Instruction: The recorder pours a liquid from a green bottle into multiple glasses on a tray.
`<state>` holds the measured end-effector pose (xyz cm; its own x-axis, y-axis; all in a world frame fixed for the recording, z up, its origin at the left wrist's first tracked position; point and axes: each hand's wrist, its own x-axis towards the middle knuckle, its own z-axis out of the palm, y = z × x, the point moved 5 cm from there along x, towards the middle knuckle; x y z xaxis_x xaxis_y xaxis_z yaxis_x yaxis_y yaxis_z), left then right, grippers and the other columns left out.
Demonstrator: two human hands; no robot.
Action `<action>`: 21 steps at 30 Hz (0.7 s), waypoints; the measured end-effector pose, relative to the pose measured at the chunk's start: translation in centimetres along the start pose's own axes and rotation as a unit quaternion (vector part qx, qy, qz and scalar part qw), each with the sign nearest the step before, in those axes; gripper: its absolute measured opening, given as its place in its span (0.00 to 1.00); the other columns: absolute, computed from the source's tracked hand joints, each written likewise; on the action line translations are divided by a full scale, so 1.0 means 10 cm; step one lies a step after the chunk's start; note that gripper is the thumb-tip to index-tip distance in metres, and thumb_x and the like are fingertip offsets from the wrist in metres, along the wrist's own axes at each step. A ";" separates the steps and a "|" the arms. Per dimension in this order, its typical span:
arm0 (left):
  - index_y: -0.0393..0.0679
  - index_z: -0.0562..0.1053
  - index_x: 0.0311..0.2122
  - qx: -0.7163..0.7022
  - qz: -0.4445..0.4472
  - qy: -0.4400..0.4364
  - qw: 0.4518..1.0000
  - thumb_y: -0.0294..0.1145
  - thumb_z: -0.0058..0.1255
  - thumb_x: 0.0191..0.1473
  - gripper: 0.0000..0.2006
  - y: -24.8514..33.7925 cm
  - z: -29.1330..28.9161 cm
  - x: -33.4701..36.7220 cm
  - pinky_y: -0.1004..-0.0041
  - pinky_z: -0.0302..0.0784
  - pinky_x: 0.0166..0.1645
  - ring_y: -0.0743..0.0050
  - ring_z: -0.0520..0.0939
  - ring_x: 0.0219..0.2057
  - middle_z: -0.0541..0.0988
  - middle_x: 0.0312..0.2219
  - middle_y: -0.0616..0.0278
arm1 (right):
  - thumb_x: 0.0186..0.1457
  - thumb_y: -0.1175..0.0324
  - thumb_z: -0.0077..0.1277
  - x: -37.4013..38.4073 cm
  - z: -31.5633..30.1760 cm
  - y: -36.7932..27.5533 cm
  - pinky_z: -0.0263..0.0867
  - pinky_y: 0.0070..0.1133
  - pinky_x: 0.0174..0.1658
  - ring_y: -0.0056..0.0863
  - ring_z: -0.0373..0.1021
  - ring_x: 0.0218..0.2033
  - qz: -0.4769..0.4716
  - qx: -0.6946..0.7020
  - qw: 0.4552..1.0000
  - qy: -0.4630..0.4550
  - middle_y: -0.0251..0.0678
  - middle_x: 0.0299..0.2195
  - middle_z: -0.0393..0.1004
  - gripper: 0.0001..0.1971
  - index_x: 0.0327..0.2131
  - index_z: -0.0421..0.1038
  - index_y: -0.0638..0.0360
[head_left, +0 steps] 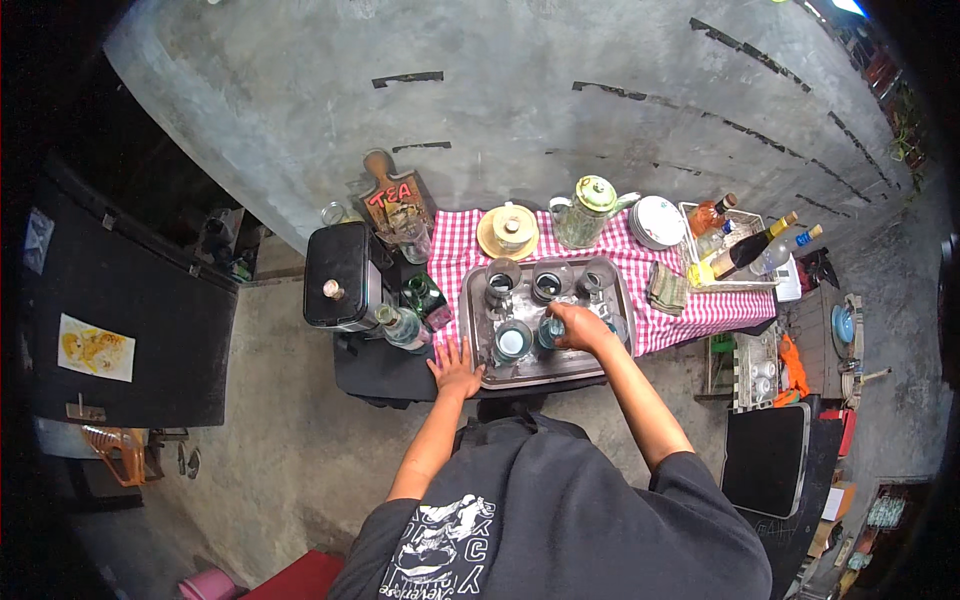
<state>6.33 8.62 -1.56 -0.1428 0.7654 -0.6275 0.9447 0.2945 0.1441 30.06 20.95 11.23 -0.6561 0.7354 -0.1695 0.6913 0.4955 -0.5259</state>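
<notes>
A brown rectangular tray [545,378] lies on the table with several glasses on it. Along its far side stand three clear glasses with dark insides: a left one [501,290], a middle one [547,288] and a right one [596,274]. In the near row, a bluish glass [512,343] stands at the left. My right hand [582,329] is closed around the rim of another bluish glass [547,334] beside it. Part of a further glass [618,326] shows behind that hand. My left hand [457,373] rests with fingers spread at the tray's near left corner, holding nothing.
Left of the tray stand a black appliance [345,265], a clear bottle [402,326] and a green bottle [424,296]. Behind it are a lidded cup on a saucer [512,229], a glass pitcher [585,215] and stacked plates [657,222]. A folded cloth [668,290] and bottle basket [735,285] are right.
</notes>
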 end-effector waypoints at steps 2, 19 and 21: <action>0.56 0.28 0.68 -0.001 -0.003 -0.008 1.000 0.60 0.36 0.59 0.43 0.01 -0.01 -0.01 0.37 0.30 0.65 0.45 0.28 0.68 0.29 0.69 0.53 | 0.33 0.70 0.66 -0.01 -0.01 0.01 0.68 0.34 0.46 0.47 0.71 0.45 0.000 -0.001 1.000 -0.007 0.49 0.41 0.74 0.30 0.44 0.67 0.60; 0.56 0.26 0.68 -0.019 -0.020 -0.037 0.999 0.60 0.38 0.59 0.45 0.02 -0.01 -0.02 0.38 0.26 0.65 0.46 0.25 0.68 0.25 0.68 0.55 | 0.35 0.69 0.65 0.05 0.06 0.04 0.68 0.36 0.45 0.49 0.71 0.42 -0.041 -0.022 0.998 -0.032 0.48 0.38 0.75 0.28 0.43 0.66 0.59; 0.56 0.26 0.68 -0.020 -0.020 -0.039 0.999 0.60 0.38 0.59 0.45 0.01 -0.01 -0.02 0.38 0.26 0.65 0.46 0.25 0.68 0.24 0.68 0.55 | 0.35 0.68 0.65 0.04 0.05 0.00 0.68 0.37 0.43 0.50 0.72 0.41 -0.047 -0.038 0.998 -0.034 0.49 0.37 0.75 0.28 0.44 0.66 0.59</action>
<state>6.43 8.55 -1.36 -0.1552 0.7066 -0.6904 0.9257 0.3480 0.1481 29.71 21.02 10.77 -0.7370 0.6516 -0.1798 0.6445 0.5971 -0.4776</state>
